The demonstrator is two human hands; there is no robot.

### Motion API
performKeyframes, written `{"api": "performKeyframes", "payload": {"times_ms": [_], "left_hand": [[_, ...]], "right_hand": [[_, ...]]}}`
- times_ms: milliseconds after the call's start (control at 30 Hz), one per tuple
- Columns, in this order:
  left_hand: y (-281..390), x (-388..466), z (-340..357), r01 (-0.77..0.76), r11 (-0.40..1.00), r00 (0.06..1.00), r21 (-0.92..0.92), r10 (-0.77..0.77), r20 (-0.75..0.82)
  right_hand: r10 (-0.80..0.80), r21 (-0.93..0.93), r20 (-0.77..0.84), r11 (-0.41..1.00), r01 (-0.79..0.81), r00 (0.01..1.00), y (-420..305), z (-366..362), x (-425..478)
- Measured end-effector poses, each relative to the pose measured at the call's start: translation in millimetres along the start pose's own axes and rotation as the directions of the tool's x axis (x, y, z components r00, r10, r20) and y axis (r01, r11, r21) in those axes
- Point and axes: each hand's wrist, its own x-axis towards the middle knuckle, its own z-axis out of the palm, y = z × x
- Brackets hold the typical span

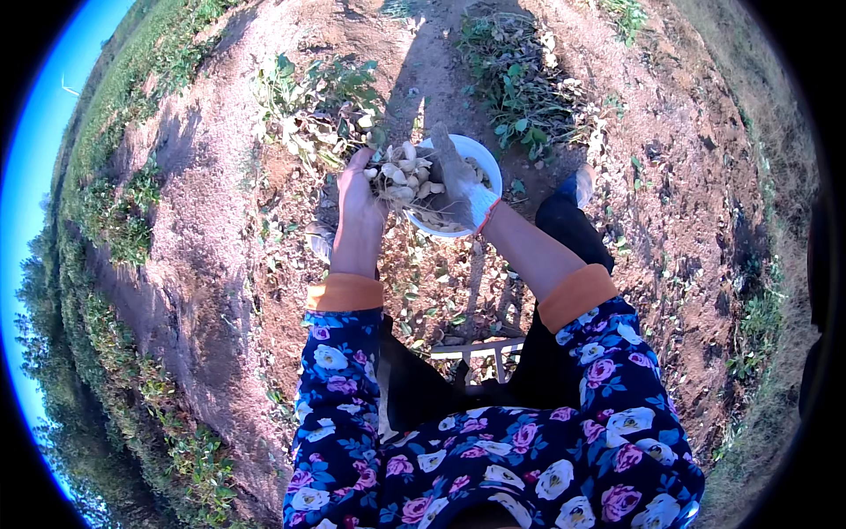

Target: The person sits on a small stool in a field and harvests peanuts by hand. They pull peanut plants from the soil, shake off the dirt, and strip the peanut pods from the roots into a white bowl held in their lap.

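Note:
My bare left hand [357, 192] grips a bunch of peanuts [404, 175], with pale pods and thin roots showing beside its fingers. My right hand [464, 182] wears a grey-and-white work glove with a red edge at the wrist. It is seen nearly edge-on, fingers stretched out, its palm side close against the pods; any contact there is hidden. Below both hands stands a white bucket [490, 159] with loose peanuts [433, 218] inside. The bunch covers the bucket's left side.
Heaps of pulled peanut plants lie ahead on the left [324, 109] and right [519, 86]. My shoes [320, 241] flank the bucket. A pale slatted seat or frame [479, 350] shows between my legs. Leaf-strewn soil [436, 278] surrounds me, with green rows [122, 211] at left.

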Motion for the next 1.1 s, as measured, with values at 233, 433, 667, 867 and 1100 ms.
{"api": "performKeyframes", "payload": {"times_ms": [233, 433, 667, 867, 1100], "left_hand": [[-11, 2, 8, -0.053, 0.994, 0.996, 0.091, 0.059, -0.063], [-15, -1, 14, -0.080, 0.996, 0.995, 0.044, 0.082, -0.051], [-24, -13, 32, -0.198, 0.943, 0.979, 0.267, 0.204, 0.007], [-43, 10, 7, -0.242, 0.935, 0.968, 0.260, 0.252, -0.003], [-46, 11, 11, -0.302, 0.889, 0.938, 0.344, 0.341, -0.058]], "right_hand": [[-0.420, -0.742, 0.109, 0.569, 0.355, 0.901, -1, 32, -26], [-0.634, -0.827, -0.039, 0.455, 0.331, 0.773, 3, 33, -17], [-0.840, -0.841, 0.515, -0.456, 0.292, 0.171, 14, 2, 4], [-0.561, -0.991, 0.100, -0.133, 0.030, 0.822, -6, 8, 4], [-0.741, -0.957, 0.217, -0.291, -0.012, 0.635, -1, 8, 7]]}}
